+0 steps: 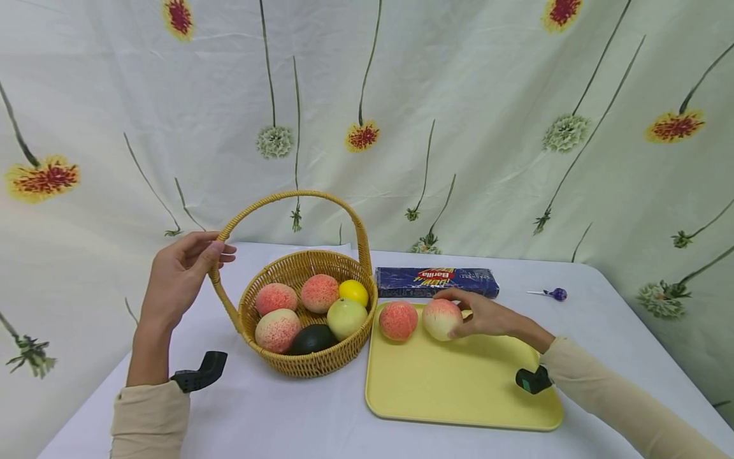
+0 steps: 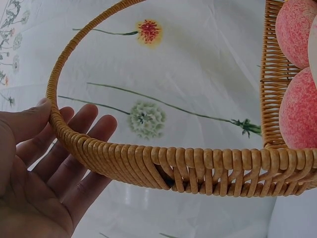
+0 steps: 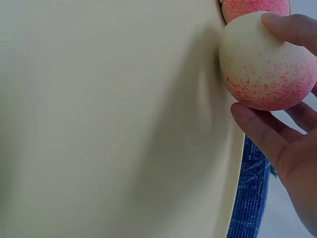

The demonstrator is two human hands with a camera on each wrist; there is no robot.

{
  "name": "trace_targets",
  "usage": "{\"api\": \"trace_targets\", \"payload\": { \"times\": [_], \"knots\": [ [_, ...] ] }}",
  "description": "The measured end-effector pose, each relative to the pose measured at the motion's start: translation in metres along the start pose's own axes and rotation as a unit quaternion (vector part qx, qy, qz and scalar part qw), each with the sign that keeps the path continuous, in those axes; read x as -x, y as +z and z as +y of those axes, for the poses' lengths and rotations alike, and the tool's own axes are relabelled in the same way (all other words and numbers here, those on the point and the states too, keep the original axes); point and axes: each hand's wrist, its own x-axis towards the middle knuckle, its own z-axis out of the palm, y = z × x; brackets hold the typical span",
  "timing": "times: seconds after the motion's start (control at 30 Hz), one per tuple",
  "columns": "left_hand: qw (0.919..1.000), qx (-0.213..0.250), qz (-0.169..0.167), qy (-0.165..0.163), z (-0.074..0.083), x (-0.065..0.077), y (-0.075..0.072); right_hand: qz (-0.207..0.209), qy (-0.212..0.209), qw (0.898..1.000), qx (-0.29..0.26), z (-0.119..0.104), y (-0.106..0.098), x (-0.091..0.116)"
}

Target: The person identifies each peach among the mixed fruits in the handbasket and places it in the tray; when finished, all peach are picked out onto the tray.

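My left hand [image 1: 180, 277] holds the side of the wicker basket's arched handle [image 1: 295, 193], thumb in front and fingers behind, as the left wrist view shows. Inside the basket [image 1: 321, 364] lie three pinkish peaches [image 1: 320, 293], a yellow lemon [image 1: 353, 292], a pale green round fruit [image 1: 346, 319] and a dark avocado [image 1: 312, 339]. A pale peach with a pink blush [image 3: 267, 64] is gripped between the thumb and fingers of my right hand [image 1: 484, 315], over the back of the yellow tray [image 1: 447, 389]. Beside it, a redder peach [image 1: 398, 320] sits at the tray's back left.
A blue spaghetti pack [image 1: 401, 282] lies behind the tray. To its right is a lollipop in a purple wrapper [image 1: 559, 294]. A flower-printed cloth [image 1: 487, 127] hangs behind the white-covered table [image 1: 275, 421].
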Motion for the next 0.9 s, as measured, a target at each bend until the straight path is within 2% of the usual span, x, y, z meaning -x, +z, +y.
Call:
{"api": "trace_targets", "payload": {
  "times": [0.9],
  "knots": [
    [1.0000, -0.001, 0.002, 0.002, -0.0001, 0.0002, 0.0000, -0.007, 0.007, 1.000, -0.012, 0.0069, 0.0053, 0.0016]
  ]
}}
